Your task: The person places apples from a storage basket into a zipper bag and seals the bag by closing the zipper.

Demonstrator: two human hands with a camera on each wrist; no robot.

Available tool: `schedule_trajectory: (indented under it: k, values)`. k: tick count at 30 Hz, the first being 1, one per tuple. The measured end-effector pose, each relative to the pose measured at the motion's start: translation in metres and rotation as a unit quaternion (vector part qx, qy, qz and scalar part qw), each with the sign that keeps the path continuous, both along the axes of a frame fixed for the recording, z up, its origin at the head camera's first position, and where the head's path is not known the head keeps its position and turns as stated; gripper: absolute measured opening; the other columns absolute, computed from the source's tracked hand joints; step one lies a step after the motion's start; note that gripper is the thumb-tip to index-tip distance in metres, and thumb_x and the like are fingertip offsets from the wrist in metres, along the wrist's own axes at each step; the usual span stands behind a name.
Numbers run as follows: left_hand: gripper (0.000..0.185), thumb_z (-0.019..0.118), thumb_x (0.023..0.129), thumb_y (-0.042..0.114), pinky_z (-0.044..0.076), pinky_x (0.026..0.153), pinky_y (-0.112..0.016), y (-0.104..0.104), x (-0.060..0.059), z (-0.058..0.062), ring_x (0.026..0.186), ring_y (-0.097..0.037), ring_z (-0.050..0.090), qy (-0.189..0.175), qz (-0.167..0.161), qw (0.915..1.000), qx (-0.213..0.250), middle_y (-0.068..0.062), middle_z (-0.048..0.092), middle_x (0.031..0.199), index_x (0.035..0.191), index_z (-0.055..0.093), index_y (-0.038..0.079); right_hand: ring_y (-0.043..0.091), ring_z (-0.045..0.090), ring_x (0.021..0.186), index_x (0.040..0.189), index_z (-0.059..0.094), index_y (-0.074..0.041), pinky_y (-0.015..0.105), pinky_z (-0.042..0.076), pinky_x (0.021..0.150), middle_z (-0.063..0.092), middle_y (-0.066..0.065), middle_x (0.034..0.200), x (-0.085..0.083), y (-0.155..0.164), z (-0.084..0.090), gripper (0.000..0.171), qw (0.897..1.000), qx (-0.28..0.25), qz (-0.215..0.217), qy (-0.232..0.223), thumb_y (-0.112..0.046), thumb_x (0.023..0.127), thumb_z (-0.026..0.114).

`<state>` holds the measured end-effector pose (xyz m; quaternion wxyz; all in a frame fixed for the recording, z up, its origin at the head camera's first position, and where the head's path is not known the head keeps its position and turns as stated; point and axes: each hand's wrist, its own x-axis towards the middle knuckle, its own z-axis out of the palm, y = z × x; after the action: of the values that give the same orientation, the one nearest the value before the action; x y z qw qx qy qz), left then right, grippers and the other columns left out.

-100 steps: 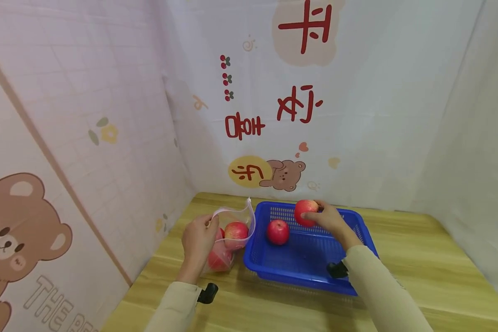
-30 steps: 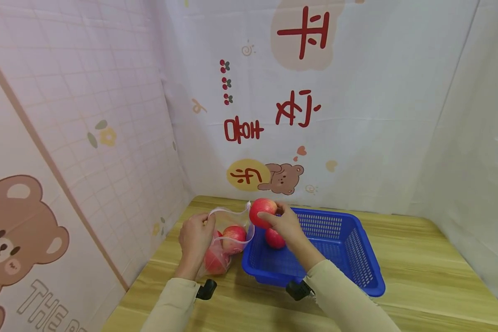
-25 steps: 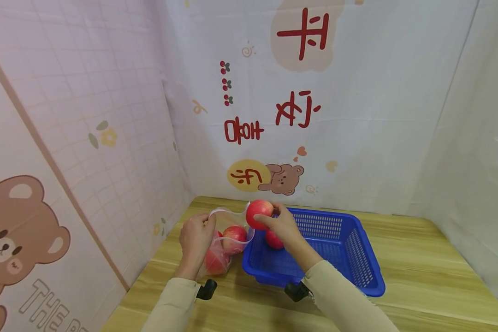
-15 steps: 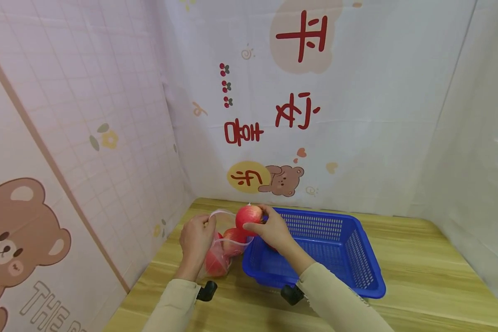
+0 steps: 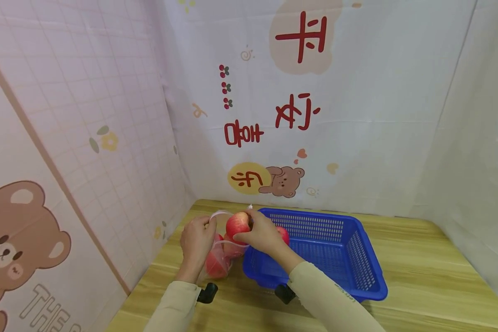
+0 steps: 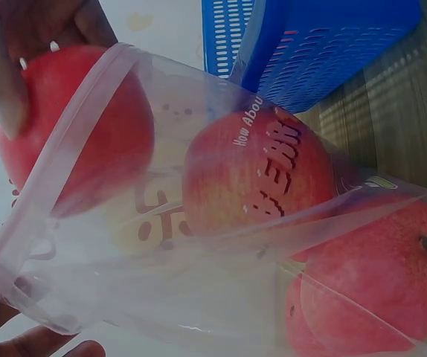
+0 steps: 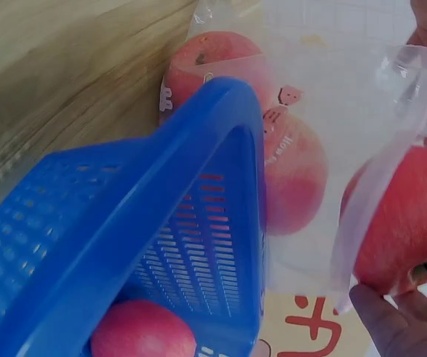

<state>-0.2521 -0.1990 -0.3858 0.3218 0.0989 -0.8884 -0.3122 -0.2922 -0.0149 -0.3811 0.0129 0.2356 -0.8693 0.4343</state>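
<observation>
My left hand pinches the rim of a clear zip bag and keeps its mouth apart. Printed lettering shows on the bag, and several red apples lie inside, one apple near the basket and another apple at the bottom. My right hand grips an apple by its side at the bag's mouth; in the left wrist view this apple is partly behind the bag's rim. In the right wrist view the stem end of the held apple faces the fingers.
A blue plastic basket with slotted walls stands right beside the bag on the wooden table. One apple lies in the basket, partly hidden by my right hand in the head view. A printed cloth hangs behind.
My right hand has carried the apple left from above the basket and lowered it to the bag's mouth. The left hand still holds the bag's rim in nearly the same place.
</observation>
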Motion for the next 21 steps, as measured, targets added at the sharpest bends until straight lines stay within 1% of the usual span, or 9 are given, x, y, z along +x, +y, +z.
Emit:
schedule_trajectory:
  k: [4, 7, 10, 12, 13, 17, 19, 21]
  values:
    - [0.043, 0.058, 0.092, 0.024, 0.028, 0.047, -0.035, -0.002, 0.001, 0.001, 0.058, -0.022, 0.044, 0.000, -0.003, 1.0000, 0.001, 0.001, 0.048, 0.062, 0.052, 0.045, 0.016, 0.025, 0.064, 0.105, 0.138, 0.052, -0.007, 0.043, 0.054, 0.087, 0.065, 0.008, 0.120, -0.003, -0.012, -0.001, 0.069, 1.000, -0.009, -0.018, 0.011, -0.027, 0.079, 0.083]
    - [0.043, 0.058, 0.092, 0.024, 0.025, 0.047, -0.034, -0.003, 0.001, 0.001, 0.056, -0.021, 0.039, 0.002, -0.004, 1.0000, 0.001, 0.001, 0.040, 0.059, 0.052, 0.042, 0.016, 0.026, 0.063, 0.107, 0.138, 0.053, -0.008, 0.044, 0.054, 0.088, 0.064, 0.008, 0.122, -0.006, -0.020, -0.003, 0.069, 0.999, -0.013, -0.036, 0.019, -0.027, 0.079, 0.083]
    - [0.043, 0.059, 0.092, 0.024, 0.025, 0.046, -0.034, -0.004, 0.001, 0.001, 0.056, -0.021, 0.040, 0.006, -0.001, 1.0000, -0.003, 0.003, 0.039, 0.058, 0.052, 0.043, 0.016, 0.028, 0.061, 0.110, 0.139, 0.052, -0.008, 0.046, 0.053, 0.090, 0.061, 0.009, 0.125, -0.008, -0.028, -0.005, 0.071, 0.998, -0.006, -0.055, 0.029, -0.027, 0.078, 0.083]
    - [0.043, 0.059, 0.092, 0.025, 0.026, 0.046, -0.034, -0.005, 0.000, 0.000, 0.056, -0.022, 0.043, 0.006, 0.000, 1.0000, -0.004, 0.002, 0.043, 0.058, 0.052, 0.046, 0.016, 0.029, 0.061, 0.112, 0.141, 0.050, -0.008, 0.047, 0.052, 0.092, 0.061, 0.010, 0.127, -0.010, -0.033, -0.006, 0.073, 0.998, 0.003, -0.060, 0.035, -0.027, 0.078, 0.083]
    - [0.042, 0.059, 0.092, 0.025, 0.028, 0.046, -0.035, -0.005, 0.000, 0.000, 0.057, -0.024, 0.047, 0.006, 0.002, 1.0000, -0.006, 0.001, 0.048, 0.060, 0.053, 0.049, 0.016, 0.030, 0.060, 0.113, 0.142, 0.049, -0.008, 0.047, 0.051, 0.093, 0.061, 0.011, 0.128, -0.010, -0.036, -0.006, 0.074, 0.998, 0.006, -0.058, 0.035, -0.027, 0.079, 0.083]
    - [0.037, 0.059, 0.093, 0.025, 0.036, 0.048, -0.038, -0.008, 0.000, -0.002, 0.068, -0.030, 0.062, 0.005, 0.010, 0.9999, -0.008, -0.005, 0.066, 0.073, 0.057, 0.060, 0.016, 0.034, 0.053, 0.127, 0.150, 0.040, -0.009, 0.050, 0.047, 0.098, 0.054, 0.013, 0.140, -0.011, -0.042, -0.006, 0.083, 0.999, 0.010, -0.028, 0.022, -0.028, 0.081, 0.083]
    - [0.036, 0.059, 0.093, 0.024, 0.038, 0.049, -0.040, -0.010, 0.000, -0.002, 0.071, -0.031, 0.064, 0.005, 0.012, 0.9999, -0.007, -0.006, 0.069, 0.077, 0.058, 0.061, 0.016, 0.035, 0.047, 0.132, 0.153, 0.036, -0.011, 0.052, 0.044, 0.101, 0.049, 0.013, 0.146, -0.012, -0.041, -0.004, 0.085, 1.000, 0.001, -0.016, 0.015, -0.028, 0.083, 0.081]
    - [0.036, 0.058, 0.093, 0.023, 0.038, 0.049, -0.040, -0.012, 0.000, -0.002, 0.069, -0.030, 0.063, 0.004, 0.014, 0.9999, -0.005, -0.006, 0.068, 0.076, 0.057, 0.060, 0.016, 0.036, 0.045, 0.135, 0.154, 0.036, -0.012, 0.054, 0.042, 0.103, 0.046, 0.013, 0.149, -0.015, -0.037, -0.001, 0.082, 1.000, -0.016, -0.021, 0.012, -0.030, 0.086, 0.078]
